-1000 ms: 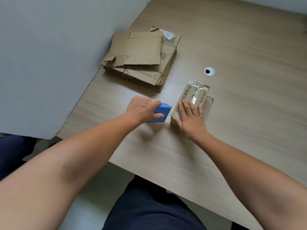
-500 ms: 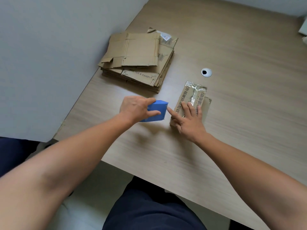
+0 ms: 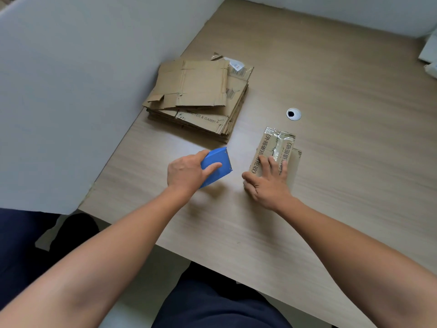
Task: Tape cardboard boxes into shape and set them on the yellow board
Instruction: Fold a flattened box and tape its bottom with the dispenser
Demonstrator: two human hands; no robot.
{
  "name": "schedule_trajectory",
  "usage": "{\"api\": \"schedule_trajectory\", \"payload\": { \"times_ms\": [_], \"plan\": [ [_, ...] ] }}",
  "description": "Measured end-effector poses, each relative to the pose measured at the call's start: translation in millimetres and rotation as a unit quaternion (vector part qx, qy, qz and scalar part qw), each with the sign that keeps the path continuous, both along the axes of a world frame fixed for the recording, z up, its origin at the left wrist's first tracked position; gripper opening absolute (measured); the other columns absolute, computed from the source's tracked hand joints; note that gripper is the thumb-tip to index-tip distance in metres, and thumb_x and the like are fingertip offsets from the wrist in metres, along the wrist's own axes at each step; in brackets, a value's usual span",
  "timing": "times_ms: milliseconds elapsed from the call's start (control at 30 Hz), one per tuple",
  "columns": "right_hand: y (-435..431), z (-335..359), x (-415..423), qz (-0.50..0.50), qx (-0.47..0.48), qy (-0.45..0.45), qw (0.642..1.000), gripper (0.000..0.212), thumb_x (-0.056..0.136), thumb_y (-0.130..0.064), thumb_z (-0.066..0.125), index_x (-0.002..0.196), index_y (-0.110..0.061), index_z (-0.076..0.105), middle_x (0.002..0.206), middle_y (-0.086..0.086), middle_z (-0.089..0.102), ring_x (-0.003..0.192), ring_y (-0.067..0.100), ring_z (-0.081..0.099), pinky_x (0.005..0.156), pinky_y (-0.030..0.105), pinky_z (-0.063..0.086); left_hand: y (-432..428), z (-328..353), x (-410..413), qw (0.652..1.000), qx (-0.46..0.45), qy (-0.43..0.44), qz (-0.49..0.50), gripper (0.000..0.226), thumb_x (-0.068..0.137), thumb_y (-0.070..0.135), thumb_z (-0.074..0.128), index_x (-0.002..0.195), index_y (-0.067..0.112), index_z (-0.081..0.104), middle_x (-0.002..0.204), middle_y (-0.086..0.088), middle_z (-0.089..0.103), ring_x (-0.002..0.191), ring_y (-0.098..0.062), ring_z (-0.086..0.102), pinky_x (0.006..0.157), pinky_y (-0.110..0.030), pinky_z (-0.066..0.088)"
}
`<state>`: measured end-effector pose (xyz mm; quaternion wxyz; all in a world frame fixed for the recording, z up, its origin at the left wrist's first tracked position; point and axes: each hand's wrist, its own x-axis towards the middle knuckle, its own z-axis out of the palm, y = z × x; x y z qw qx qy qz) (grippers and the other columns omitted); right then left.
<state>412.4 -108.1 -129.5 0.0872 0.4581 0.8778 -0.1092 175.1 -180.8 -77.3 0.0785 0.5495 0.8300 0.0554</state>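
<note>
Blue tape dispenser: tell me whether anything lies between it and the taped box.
Nothing visible does. The left hand grips the blue tape dispenser, and only bare table separates it from the taped box, which the right hand presses flat-fingered. The stack of flattened cardboard lies farther back, off that line.

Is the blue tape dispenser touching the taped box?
No, the blue tape dispenser in the left hand is apart from the taped box, with table between.

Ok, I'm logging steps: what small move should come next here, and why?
Probably set the blue tape dispenser down: the left hand grips it apart from the box, whose top already carries tape, while the right hand presses on it.
</note>
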Motion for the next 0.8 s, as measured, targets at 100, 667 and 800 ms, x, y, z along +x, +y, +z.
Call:
{"api": "schedule_trajectory", "payload": {
  "times_ms": [100,667,800],
  "plan": [
    [-2.1,-1.2,-1.8,-0.01,0.018,0.013,1.0,0.034,0.102,-0.059,0.028,0.122,-0.048,0.053,0.16,0.009,0.014,0.15,0.037,0.003,0.116,0.06,-0.014,-2.9,3.0,1.2,1.0,-0.001,-0.022,0.007,0.055,0.094,0.071,0.047,0.137,0.039,0.058,0.098,-0.004,0.073,0.091,-0.03,0.068,0.071,-0.034,0.046],
    [-7.2,-16.6,-14.8,-0.079,0.103,0.095,0.987,0.027,0.088,-0.057,0.05,0.091,-0.039,0.069,0.144,0.011,0.042,0.141,0.038,0.031,0.118,0.065,0.008,-26.7,-10.3,-30.3,0.991,-0.068,-0.113,0.016,0.064,0.105,0.032,0.047,0.161,0.02,0.018,0.127,-0.008,0.058,0.111,-0.029,0.056,0.087,-0.044,0.051],
    [-8.5,-15.8,-20.7,-0.107,0.126,0.112,0.98,0.048,0.083,-0.05,0.041,0.124,-0.036,0.062,0.139,0.011,0.043,0.138,0.037,0.037,0.118,0.065,0.011,-27.9,-18.5,-38.0,0.992,-0.093,-0.054,0.071,0.062,0.108,0.035,0.041,0.161,0.02,0.013,0.125,-0.009,0.056,0.108,-0.029,0.056,0.082,-0.044,0.049]
  ]
}}
